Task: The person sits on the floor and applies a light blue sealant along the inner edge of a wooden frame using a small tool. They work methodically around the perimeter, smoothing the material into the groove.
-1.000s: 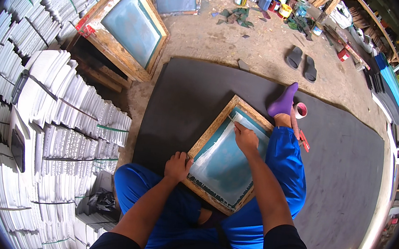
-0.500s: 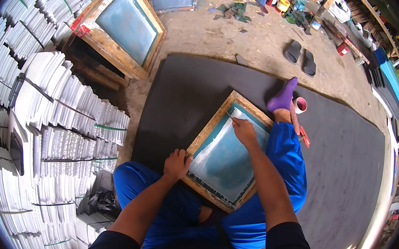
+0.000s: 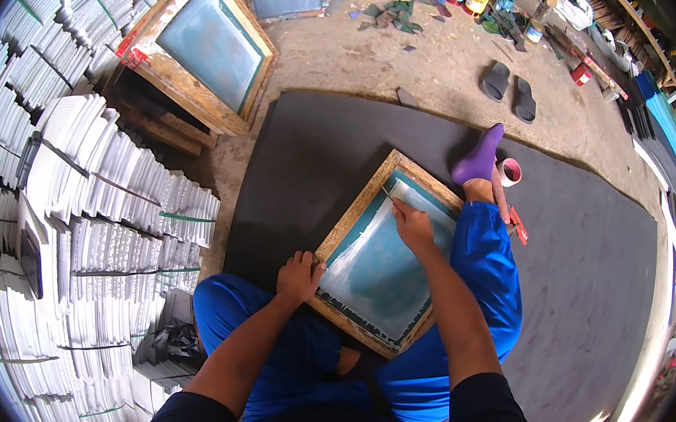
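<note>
A wooden-framed printing screen [image 3: 375,247] with blue-green mesh lies tilted across my lap, a pale whitish band running along its left side. My left hand [image 3: 299,276] is closed around the left edge of its frame near the lower corner. Over the upper left of the mesh, my right hand [image 3: 412,225] pinches a thin, slender tool [image 3: 388,192] whose tip meets the border by the pale band. The tool is too small to name exactly. Dark ragged marks line the lower border of the mesh.
Beneath me spreads a dark mat [image 3: 582,291]. A tape roll [image 3: 508,172] and a red-handled tool [image 3: 519,227] lie by my purple-socked foot [image 3: 479,155]. Bundled white sheets [image 3: 120,239] are stacked at left. Another framed screen [image 3: 212,44], black sandals [image 3: 495,81] and paint cans [image 3: 475,3] stand beyond.
The view has shifted very slightly. Both hands keep nearly the same places on the screen, with the thin tool's tip barely moved.
</note>
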{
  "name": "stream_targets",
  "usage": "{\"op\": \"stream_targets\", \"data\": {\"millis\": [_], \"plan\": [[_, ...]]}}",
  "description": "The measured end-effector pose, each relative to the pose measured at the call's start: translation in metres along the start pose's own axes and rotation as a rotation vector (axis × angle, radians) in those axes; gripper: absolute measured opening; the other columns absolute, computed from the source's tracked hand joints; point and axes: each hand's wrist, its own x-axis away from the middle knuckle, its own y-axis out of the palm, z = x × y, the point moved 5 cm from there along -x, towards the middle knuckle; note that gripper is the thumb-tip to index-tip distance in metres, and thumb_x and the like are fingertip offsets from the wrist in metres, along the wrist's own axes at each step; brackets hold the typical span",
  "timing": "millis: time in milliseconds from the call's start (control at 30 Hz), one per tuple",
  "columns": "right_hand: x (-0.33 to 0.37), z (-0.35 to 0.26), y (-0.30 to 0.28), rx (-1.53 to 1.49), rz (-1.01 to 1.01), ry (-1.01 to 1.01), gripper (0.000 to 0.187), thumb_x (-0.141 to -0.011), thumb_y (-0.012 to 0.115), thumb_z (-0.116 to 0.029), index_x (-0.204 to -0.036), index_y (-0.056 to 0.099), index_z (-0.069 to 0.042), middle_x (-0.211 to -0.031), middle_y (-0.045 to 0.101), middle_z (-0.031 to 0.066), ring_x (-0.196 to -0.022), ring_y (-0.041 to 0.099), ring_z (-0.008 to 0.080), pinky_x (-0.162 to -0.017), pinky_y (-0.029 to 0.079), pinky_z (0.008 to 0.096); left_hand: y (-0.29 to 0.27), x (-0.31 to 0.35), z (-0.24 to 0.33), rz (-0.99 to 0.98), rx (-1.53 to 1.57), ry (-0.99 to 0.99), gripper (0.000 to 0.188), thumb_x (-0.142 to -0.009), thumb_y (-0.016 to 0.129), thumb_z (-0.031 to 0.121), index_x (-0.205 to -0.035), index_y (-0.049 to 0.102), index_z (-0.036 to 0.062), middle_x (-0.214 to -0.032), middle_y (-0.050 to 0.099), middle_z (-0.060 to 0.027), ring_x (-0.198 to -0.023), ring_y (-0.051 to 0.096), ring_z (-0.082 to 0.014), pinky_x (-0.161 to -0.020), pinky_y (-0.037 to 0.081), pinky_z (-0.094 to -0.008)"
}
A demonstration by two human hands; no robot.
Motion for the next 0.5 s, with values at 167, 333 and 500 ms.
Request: {"op": "stream_targets", "data": {"millis": [167,333,500], "plan": [[-0.001,0.019,0.003,-0.033,-0.081,0.072,0.037,-0.103,0.065,-0.037,-0.136,0.07,-0.021,-0.074,0.069,0.0148,-0.064,0.068,0.0274,-0.064,0.055,0.043,0.0,-0.002,0.005,0.001,0.008,0.003,0.041,-0.103,0.057,0.046,-0.113,0.057,0.0065,-0.111,0.061,-0.0168,-0.102,0.065,-0.039,-0.085,0.055,-0.0507],[0.01,0.014,0.017,-0.953,-0.407,0.854,0.036,-0.106,0.062,-0.039,-0.137,0.069,-0.023,-0.064,0.056,0.0034,-0.047,0.047,0.0126,-0.044,0.039,0.0291,0.0,0.001,-0.003,-0.01,0.005,-0.01,0.042,-0.103,0.057,0.047,-0.114,0.057,0.0062,-0.111,0.061,-0.0171,-0.102,0.064,-0.0396,-0.085,0.055,-0.0513],[0.021,0.007,0.028,-1.364,-0.386,1.157,0.036,-0.107,0.061,-0.04,-0.137,0.072,-0.023,-0.065,0.053,-0.0004,-0.046,0.04,0.0076,-0.042,0.032,0.0243,-0.002,0.003,-0.003,0.014,0.019,0.002,0.043,-0.103,0.056,0.047,-0.115,0.057,0.0059,-0.111,0.061,-0.0177,-0.102,0.065,-0.0399,-0.085,0.055,-0.0515]]}}
